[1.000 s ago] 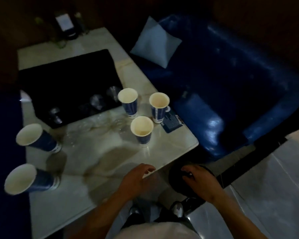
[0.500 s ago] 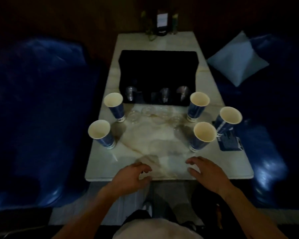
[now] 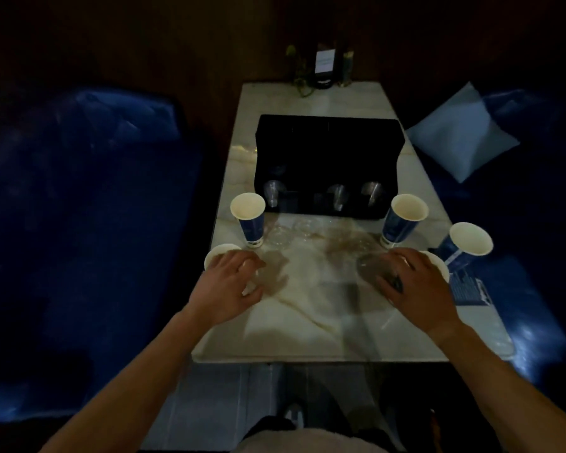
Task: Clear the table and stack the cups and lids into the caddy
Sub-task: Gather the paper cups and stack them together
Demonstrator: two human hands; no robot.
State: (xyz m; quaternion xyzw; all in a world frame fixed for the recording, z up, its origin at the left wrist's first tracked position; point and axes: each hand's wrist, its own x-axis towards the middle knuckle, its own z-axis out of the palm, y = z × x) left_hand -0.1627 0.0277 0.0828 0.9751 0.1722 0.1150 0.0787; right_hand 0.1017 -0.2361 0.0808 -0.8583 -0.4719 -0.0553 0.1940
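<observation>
Five blue paper cups stand on the marble table (image 3: 307,325). My left hand (image 3: 227,286) curls around the near-left cup (image 3: 214,255), hiding most of it. My right hand (image 3: 414,286) wraps the near-right cup (image 3: 441,269), with only part of the rim showing. Three more cups stand free: one at the far left (image 3: 251,223) and two on the right (image 3: 402,220) (image 3: 470,238). Clear lids (image 3: 280,238) lie between the cups. The black caddy (image 3: 327,148) sits behind them, with clear cups in its front slots.
Blue sofas (image 3: 79,197) flank the table on both sides, and a pale cushion (image 3: 461,138) lies on the right one. A blue card (image 3: 468,287) lies near the right table edge. A menu stand (image 3: 324,63) and small plants sit at the far end.
The camera swung from the right sofa to face the table squarely. Both hands moved forward from the near table edge onto the two nearest cups.
</observation>
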